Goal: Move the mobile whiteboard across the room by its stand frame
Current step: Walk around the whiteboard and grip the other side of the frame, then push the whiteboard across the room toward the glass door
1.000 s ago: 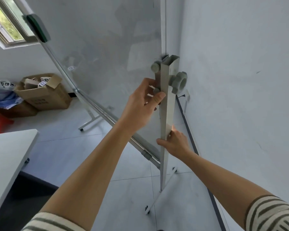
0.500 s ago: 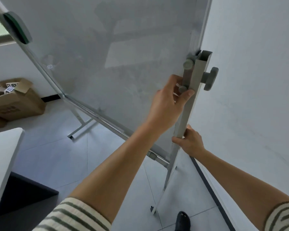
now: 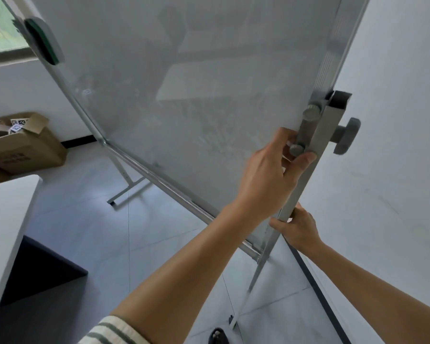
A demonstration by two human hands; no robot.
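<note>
The mobile whiteboard fills the upper middle of the head view, its grey surface leaning across the frame. Its near stand post, a grey metal upright with round knobs, runs down the right side to a foot on the floor. My left hand grips the post just below the knobs, thumb across its front. My right hand holds the same post lower down, fingers wrapped behind it. The far stand leg rests on the tiles at left.
A white wall stands close on the right with a dark baseboard. A white table is at the left edge. An open cardboard box sits by the far wall under a window. A green eraser clings to the board's top left.
The board and its post have shifted to the right in view and look more tilted, nearer the wall. Both hands keep their grip on the post. A shoe tip now shows at the bottom.
</note>
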